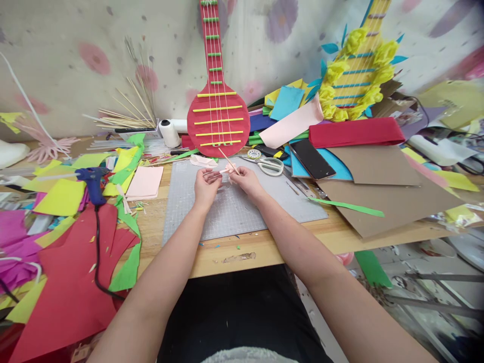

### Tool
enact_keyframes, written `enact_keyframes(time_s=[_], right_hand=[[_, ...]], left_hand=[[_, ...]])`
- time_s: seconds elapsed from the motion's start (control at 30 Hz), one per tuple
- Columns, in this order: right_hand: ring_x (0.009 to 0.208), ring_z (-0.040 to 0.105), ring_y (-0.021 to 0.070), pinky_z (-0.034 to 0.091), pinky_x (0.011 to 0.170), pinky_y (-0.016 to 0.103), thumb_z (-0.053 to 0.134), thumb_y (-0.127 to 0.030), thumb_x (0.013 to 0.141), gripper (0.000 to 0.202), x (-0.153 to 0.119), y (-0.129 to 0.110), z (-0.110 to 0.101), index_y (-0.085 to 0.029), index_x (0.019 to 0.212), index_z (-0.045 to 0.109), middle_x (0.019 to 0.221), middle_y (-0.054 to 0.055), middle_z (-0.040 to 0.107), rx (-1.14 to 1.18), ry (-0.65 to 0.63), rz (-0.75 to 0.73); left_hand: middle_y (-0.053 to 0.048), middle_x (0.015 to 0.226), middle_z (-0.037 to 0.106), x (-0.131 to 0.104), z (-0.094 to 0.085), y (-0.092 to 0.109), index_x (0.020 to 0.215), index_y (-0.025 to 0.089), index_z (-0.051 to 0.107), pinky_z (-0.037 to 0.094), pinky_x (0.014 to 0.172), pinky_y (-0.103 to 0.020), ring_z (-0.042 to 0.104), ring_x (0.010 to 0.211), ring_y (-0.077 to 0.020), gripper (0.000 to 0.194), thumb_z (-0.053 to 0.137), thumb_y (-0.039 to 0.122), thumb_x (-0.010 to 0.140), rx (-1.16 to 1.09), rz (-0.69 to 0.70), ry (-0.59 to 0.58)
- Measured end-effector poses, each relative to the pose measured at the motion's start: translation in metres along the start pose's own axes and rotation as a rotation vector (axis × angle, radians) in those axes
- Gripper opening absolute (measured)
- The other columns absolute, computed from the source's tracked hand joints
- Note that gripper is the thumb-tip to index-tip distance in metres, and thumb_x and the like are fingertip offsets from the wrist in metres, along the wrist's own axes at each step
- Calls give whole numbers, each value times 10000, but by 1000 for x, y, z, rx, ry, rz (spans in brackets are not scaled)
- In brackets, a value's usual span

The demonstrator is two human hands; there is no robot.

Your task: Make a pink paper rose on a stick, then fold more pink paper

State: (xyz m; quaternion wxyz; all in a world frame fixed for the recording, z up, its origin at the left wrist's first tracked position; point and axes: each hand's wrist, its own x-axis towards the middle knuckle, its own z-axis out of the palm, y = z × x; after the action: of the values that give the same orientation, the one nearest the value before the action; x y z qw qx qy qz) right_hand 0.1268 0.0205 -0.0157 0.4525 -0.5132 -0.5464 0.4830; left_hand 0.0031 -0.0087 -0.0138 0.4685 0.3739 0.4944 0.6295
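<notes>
Above the grey cutting mat [242, 214], my two hands are close together. My right hand [247, 181] pinches a thin wooden stick [227, 158], which slants up and to the left from the fingers. A small crumpled piece of pale pink paper [229, 169] shows between the hands, beside the stick. The fingers of my left hand [207, 190] are curled in a pinch at the left end of this paper; exactly where they grip is hard to see. Just beyond the hands, another pale pink scrap [203, 161] lies on the mat.
White-handled scissors [271, 166], a black phone [313, 159] and brown cardboard [378, 201] lie to the right. A blue glue gun [94, 184] with its cord rests on coloured paper at left. A red paper instrument [218, 121] leans behind, near a white thread spool [169, 133].
</notes>
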Motion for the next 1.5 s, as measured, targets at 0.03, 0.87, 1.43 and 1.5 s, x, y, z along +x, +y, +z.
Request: enact_keyframes(time_s=[0.03,0.87,1.43,1.5], right_hand=[[512,337,65,240,515,221,586,-379,588,267,0,1,0,-189,578,399,542,-60,427,-5,-4,-1],[394,216,41,113,427,233,666,-425,553,363,-7,-11,-5,-209,593,377,434,-85,329,225,-142,151],[414,241,47,139,440,231,658,-428,560,368,-5,-8,-6,-208,586,364,445,-81,339,202,-158,130],[407,234,45,135,436,230,660,-421,566,373,-5,-8,-5,-208,580,355,442,-83,336,197,-159,136]], left_hand=[[-48,927,645,0,0,1,873,195,419,522,614,-251,642,792,-147,383,646,58,598,-17,3,4],[-4,829,683,-1,-10,4,912,247,578,479,777,-262,632,817,-138,278,656,126,674,261,245,-70],[-16,879,685,-7,-5,10,900,234,623,452,887,-280,638,895,-138,336,613,3,656,224,192,-122],[-17,868,684,-6,-4,10,899,231,619,452,890,-281,636,906,-135,333,611,1,658,221,193,-118]])
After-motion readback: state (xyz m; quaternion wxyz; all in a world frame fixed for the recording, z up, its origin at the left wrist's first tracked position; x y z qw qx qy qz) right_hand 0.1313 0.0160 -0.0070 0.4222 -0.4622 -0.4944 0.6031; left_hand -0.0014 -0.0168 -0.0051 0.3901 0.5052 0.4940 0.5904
